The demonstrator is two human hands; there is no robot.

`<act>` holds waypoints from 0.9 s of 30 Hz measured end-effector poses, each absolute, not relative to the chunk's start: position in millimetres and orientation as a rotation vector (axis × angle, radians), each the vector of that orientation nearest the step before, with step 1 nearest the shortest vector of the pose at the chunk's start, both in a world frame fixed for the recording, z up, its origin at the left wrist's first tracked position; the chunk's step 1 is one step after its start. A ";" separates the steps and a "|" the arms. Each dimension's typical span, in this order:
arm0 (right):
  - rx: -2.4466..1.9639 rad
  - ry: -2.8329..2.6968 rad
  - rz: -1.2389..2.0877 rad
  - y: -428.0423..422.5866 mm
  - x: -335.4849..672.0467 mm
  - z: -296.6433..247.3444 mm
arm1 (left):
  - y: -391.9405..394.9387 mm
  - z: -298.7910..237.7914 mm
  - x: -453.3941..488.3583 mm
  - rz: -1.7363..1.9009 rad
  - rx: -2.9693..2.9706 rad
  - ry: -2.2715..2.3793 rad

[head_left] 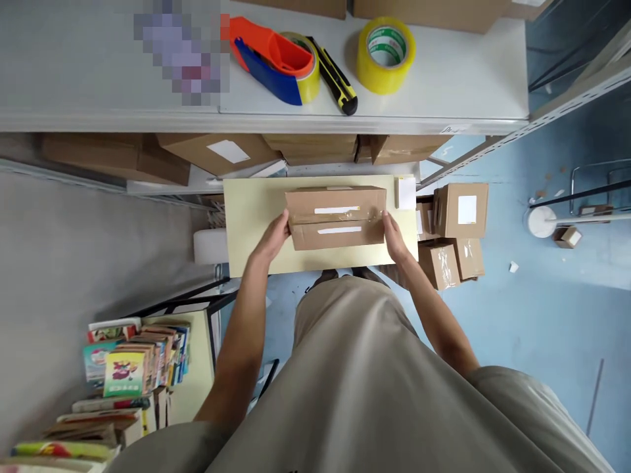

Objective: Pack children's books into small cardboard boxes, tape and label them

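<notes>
A brown cardboard box [340, 235] with two white paper strips on it is at the middle of a pale yellow table [249, 230]. My left hand [274, 238] presses against the box's left end, and my right hand [394, 238] grips its right end. Both hands have their fingers partly hidden against the cardboard. Whether the box rests on the table or is lifted slightly, I cannot tell. Beside its far right corner lies a small stack of white labels [406, 193].
The grey shelf [444, 92] above carries a tape dispenser [276, 59], a utility knife [335, 75] and a yellow tape roll [386, 56]. Cardboard boxes [461, 210] are piled right of the table. Several books [125, 374] stand at lower left.
</notes>
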State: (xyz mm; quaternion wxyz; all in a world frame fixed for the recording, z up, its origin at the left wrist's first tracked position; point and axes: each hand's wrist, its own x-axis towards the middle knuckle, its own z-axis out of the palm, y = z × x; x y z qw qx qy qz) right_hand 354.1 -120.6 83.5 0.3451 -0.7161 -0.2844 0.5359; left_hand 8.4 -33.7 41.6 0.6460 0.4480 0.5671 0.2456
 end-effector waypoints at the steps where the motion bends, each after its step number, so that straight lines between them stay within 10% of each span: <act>1: -1.877 -0.778 1.322 -121.3 362.1 84.0 | -46.8 41.7 15.9 0.576 1.058 1.299; 27: -1.514 -1.048 1.836 -122.2 462.8 33.7 | -82.4 29.0 52.6 0.418 0.842 1.354</act>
